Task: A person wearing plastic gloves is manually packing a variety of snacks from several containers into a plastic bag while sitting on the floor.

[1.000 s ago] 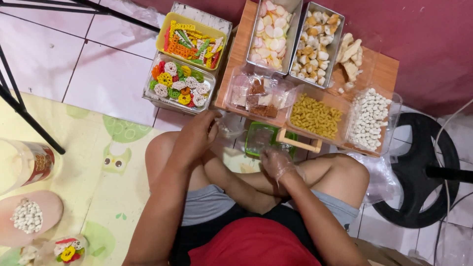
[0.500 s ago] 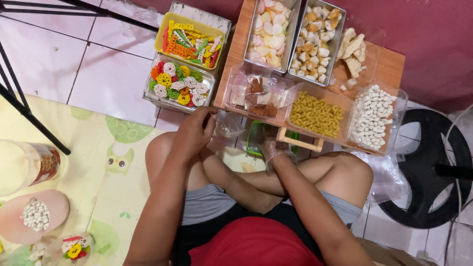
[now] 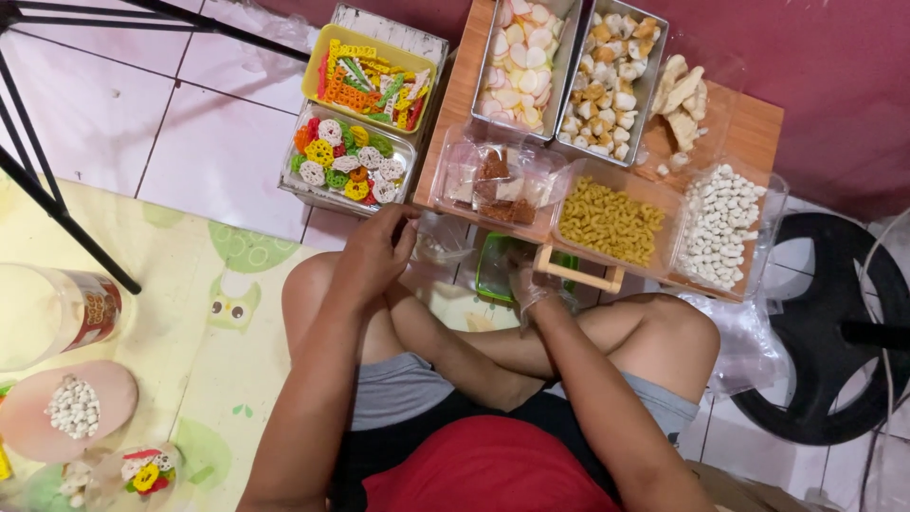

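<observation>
I see my bare left hand [image 3: 374,251] pinching the rim of a small clear plastic bag [image 3: 438,243] just below the near edge of the low wooden table [image 3: 455,104], the bag hanging to the hand's right, in front of a clear tub of brown and white squares [image 3: 495,180]. My right hand [image 3: 527,283], in a thin clear glove, reaches at the green plastic container [image 3: 495,265] under that same edge; whether its fingers grip I cannot tell.

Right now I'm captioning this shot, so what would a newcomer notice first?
Bright ring-shaped crackers in a clear tub on the tiled floor, beside a low wooden table of snack trays. Below them, the left hand pinches a clear bag; the gloved right hand reaches into a green container.
</observation>
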